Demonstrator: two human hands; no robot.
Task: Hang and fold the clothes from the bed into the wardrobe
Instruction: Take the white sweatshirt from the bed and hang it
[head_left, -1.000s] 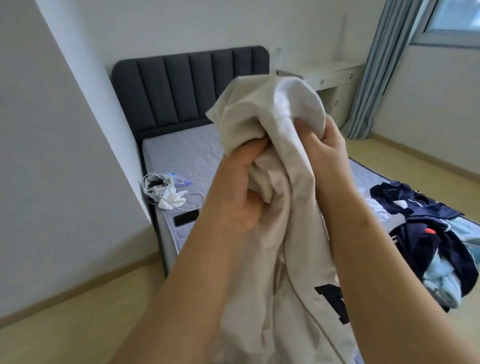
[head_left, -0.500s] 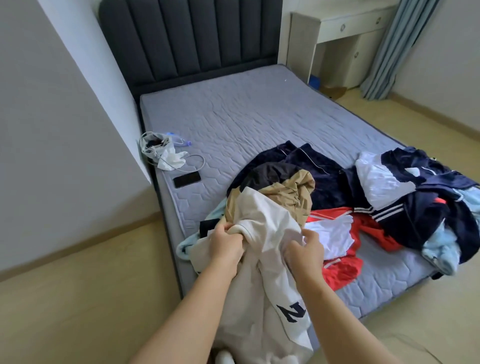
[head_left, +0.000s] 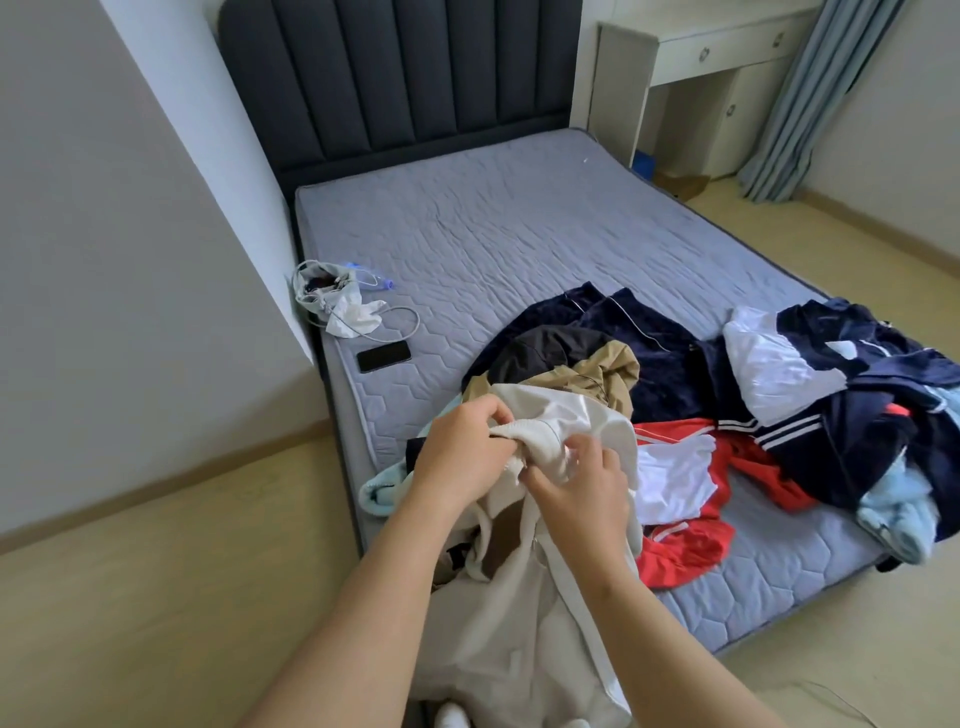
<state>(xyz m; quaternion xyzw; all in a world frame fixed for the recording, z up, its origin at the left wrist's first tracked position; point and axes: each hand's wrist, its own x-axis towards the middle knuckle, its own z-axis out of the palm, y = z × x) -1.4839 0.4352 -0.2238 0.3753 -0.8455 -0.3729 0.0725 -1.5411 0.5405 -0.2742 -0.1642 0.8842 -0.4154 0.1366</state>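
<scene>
Since the previous frame, your left grip (head_left: 457, 452) and right grip (head_left: 582, 491) have drawn together at the ribbed edge of the cream jacket (head_left: 519, 634). Both grips pinch that edge with curled fingers. The jacket hangs from them over the near corner of the bed (head_left: 519, 234), its upper part against the tan garment (head_left: 592, 371). A red-and-white jacket (head_left: 680, 545) lies just beside your right grip. A phone (head_left: 383, 357) lies near the mattress's left edge.
</scene>
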